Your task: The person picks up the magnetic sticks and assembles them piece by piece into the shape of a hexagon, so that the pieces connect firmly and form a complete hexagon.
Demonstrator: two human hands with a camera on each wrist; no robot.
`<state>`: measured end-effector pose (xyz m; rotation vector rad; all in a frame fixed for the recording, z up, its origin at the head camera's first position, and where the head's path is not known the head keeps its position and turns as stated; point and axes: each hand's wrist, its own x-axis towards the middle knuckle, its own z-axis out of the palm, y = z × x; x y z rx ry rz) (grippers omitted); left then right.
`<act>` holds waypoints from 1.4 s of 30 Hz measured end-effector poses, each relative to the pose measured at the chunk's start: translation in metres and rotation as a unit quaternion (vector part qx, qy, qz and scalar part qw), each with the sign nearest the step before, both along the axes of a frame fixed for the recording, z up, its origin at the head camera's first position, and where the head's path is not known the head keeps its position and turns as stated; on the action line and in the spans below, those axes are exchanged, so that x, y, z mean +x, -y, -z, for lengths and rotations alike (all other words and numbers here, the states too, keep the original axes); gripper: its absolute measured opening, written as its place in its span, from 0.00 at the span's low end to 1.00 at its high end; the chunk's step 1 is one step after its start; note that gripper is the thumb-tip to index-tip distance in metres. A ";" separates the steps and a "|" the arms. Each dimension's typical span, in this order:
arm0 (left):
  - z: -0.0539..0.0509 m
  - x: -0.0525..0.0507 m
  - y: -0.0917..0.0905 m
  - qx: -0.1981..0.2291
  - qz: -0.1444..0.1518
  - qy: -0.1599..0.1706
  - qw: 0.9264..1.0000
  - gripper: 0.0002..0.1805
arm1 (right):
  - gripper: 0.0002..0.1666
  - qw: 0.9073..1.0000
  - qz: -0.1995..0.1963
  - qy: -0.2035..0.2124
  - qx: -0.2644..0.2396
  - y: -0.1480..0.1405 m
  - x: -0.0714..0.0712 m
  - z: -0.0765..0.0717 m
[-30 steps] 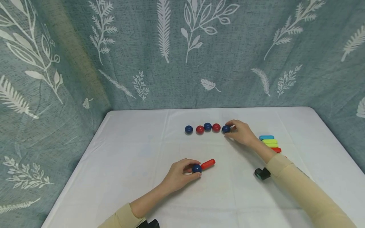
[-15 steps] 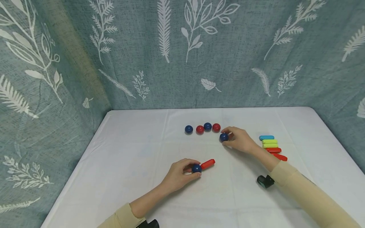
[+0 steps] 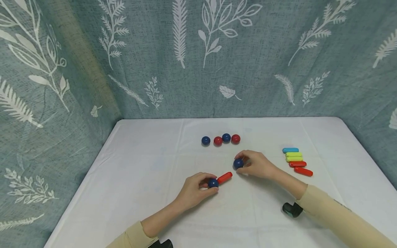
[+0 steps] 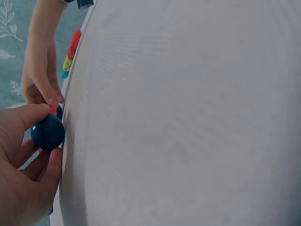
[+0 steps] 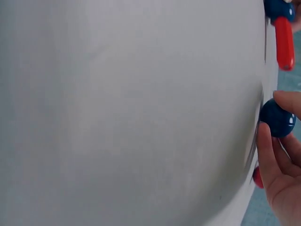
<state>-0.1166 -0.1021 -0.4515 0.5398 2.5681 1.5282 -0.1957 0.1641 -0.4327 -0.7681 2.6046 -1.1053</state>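
Note:
My left hand (image 3: 195, 188) pinches a dark blue ball (image 3: 213, 183) between thumb and fingers, near the middle of the table. From that ball a short red rod (image 3: 224, 177) sticks out toward the upper right; the right wrist view shows its far end bare. My right hand (image 3: 258, 164) grips a second blue ball (image 3: 238, 163), just beyond the rod's free end and apart from it. In the right wrist view this blue ball (image 5: 277, 117) sits between thumb and fingertips. Whether it touches the cloth I cannot tell.
Behind the hands, two blue and two red balls (image 3: 218, 141) lie in a loose row on the white table (image 3: 139, 165). To the right are a blue rod (image 3: 290, 150), yellow-green rods (image 3: 294, 156) and two red rods (image 3: 303, 171). A patterned curtain (image 3: 186, 86) hangs around the table.
My right hand has carried a blue ball from the right end of the row toward me and slightly left, near the red rod. My left hand has stayed nearly still.

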 end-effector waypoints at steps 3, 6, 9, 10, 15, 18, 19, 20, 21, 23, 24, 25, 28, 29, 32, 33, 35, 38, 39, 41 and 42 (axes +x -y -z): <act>0.000 0.000 0.000 -0.002 -0.003 -0.001 1.000 0.19 | 0.22 1.000 -0.009 0.019 -0.010 0.002 0.005 0.001; 0.000 0.000 0.000 -0.003 -0.005 -0.002 1.000 0.19 | 0.22 0.999 -0.021 0.031 -0.017 0.004 0.009 0.002; 0.000 0.000 0.000 0.001 -0.006 -0.003 1.000 0.19 | 0.21 0.999 -0.028 0.038 -0.023 0.005 0.011 0.003; 0.000 0.000 0.000 0.003 -0.006 -0.004 1.000 0.19 | 0.21 0.998 -0.031 0.039 -0.025 0.006 0.012 0.003; 0.000 0.000 0.000 0.005 -0.005 -0.006 1.000 0.18 | 0.20 0.998 -0.041 0.036 -0.039 0.007 0.015 0.002; 0.000 0.000 0.000 0.001 -0.004 -0.007 1.000 0.18 | 0.20 0.998 -0.046 0.031 -0.044 0.007 0.016 0.001; 0.000 0.000 0.000 0.000 -0.003 -0.007 1.000 0.18 | 0.20 0.998 -0.045 0.032 -0.044 0.007 0.016 0.001; -0.001 0.000 0.001 -0.001 -0.003 -0.008 1.000 0.18 | 0.20 0.997 -0.047 0.031 -0.043 0.007 0.015 0.001; -0.001 0.000 0.001 -0.003 -0.003 -0.009 1.000 0.18 | 0.21 0.997 -0.047 0.032 -0.043 0.007 0.015 0.001; -0.001 -0.001 0.001 -0.006 -0.004 -0.011 1.000 0.18 | 0.21 0.997 -0.048 0.033 -0.042 0.006 0.015 0.001; 0.000 -0.001 0.000 -0.009 -0.005 -0.015 1.000 0.18 | 0.21 0.997 -0.049 0.033 -0.042 0.006 0.015 0.002; -0.001 -0.002 0.000 -0.013 -0.007 -0.019 1.000 0.18 | 0.22 0.997 -0.050 0.034 -0.042 0.006 0.015 0.002; -0.001 -0.005 -0.004 -0.027 -0.011 -0.035 0.999 0.17 | 0.22 0.997 -0.054 0.036 -0.048 0.005 0.015 0.004; -0.002 -0.007 -0.006 -0.032 -0.010 -0.041 0.999 0.18 | 0.22 0.997 -0.054 0.039 -0.049 0.005 0.016 0.005; -0.004 -0.012 -0.015 -0.044 -0.001 -0.054 0.998 0.18 | 0.22 0.996 -0.058 0.044 -0.058 0.006 0.016 0.007; -0.005 -0.015 -0.019 -0.046 0.005 -0.056 0.997 0.19 | 0.23 0.995 -0.058 0.047 -0.060 0.006 0.017 0.007; -0.007 -0.019 -0.026 -0.052 0.015 -0.058 0.997 0.19 | 0.23 0.995 -0.056 0.052 -0.065 0.007 0.017 0.008; -0.010 -0.024 -0.037 -0.067 0.018 -0.047 0.996 0.20 | 0.23 0.995 -0.050 0.059 -0.067 0.009 0.018 0.009; -0.010 -0.025 -0.040 -0.073 0.016 -0.042 0.996 0.20 | 0.23 0.995 -0.047 0.062 -0.066 0.010 0.018 0.009; -0.011 -0.027 -0.045 -0.090 0.006 -0.033 0.995 0.20 | 0.22 0.995 -0.040 0.063 -0.062 0.010 0.019 0.009; -0.010 -0.028 -0.047 -0.099 0.000 -0.028 0.995 0.20 | 0.22 0.995 -0.037 0.064 -0.060 0.010 0.019 0.008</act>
